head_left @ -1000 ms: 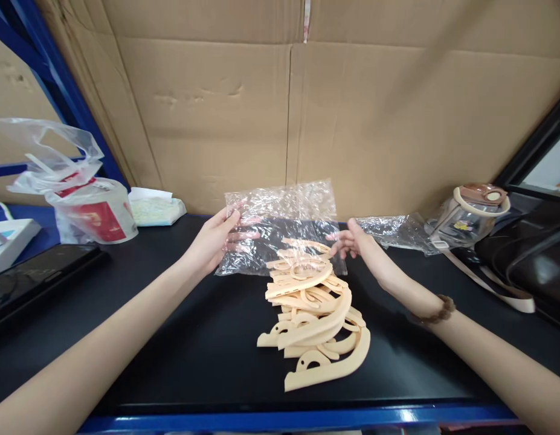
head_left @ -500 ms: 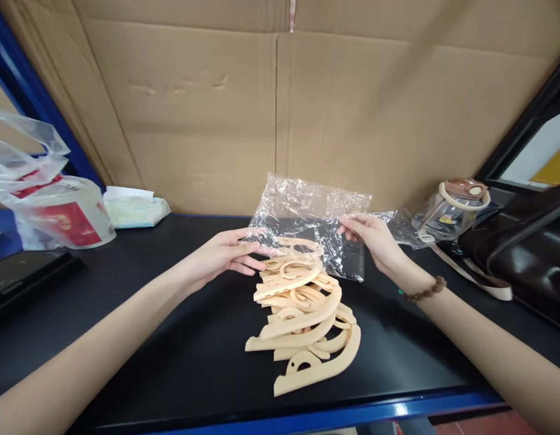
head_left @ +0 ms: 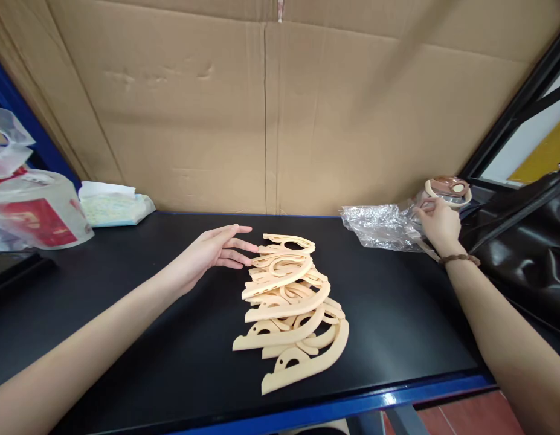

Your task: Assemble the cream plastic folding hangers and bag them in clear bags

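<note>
A row of overlapping beige folding clothes hangers (head_left: 293, 293) lies down the middle of the black table. My left hand (head_left: 223, 251) is open at the left of the pile, fingers stretched out, with the fingertips at the ends of the far hangers. Off to the right, my right hand (head_left: 438, 223) is closed, its fingers pinched at the right end of a crinkled clear plastic bag (head_left: 379, 226). That bag lies flattened on the table; a second one beneath it cannot be told apart. Just behind this hand stands a clear bottle with a brown lid (head_left: 449, 188), partly hidden.
A cardboard wall (head_left: 193, 121) closes off the back. On the left are a tissue pack (head_left: 116, 204), a plastic-wrapped tub (head_left: 39, 211) and a dark flat device (head_left: 12, 272). A black leather bag (head_left: 524, 241) sits at the right. The table has a blue front edge (head_left: 352, 408).
My right hand has carried the clear plastic bag from above the hangers to the right, beside the bottle. My left hand no longer touches the bag and stays by the hangers.
</note>
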{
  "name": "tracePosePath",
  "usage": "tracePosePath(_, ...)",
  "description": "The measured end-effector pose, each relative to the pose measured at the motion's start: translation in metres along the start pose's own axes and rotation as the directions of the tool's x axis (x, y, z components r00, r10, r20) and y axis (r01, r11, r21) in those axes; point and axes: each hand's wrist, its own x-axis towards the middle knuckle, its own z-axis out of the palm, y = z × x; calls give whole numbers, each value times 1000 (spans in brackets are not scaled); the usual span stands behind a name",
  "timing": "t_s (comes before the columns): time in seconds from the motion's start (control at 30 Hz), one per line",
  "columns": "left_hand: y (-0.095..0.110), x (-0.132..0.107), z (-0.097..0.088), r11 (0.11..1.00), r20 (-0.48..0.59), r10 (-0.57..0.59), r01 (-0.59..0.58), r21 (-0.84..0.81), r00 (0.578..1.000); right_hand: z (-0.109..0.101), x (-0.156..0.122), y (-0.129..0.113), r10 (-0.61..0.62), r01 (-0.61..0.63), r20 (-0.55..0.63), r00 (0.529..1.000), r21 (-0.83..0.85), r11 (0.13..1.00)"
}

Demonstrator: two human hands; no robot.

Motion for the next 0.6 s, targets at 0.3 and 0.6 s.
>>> tracePosePath(0.3,-5,2,2,915,-128,315,-265,306,940,-19,-6,-52,-129,137,269,955,-13,990)
tracePosePath(0.6,-19,0,10,674,149,397,-398,622,906,30,-22,-69,-439,389,484,757,206,898)
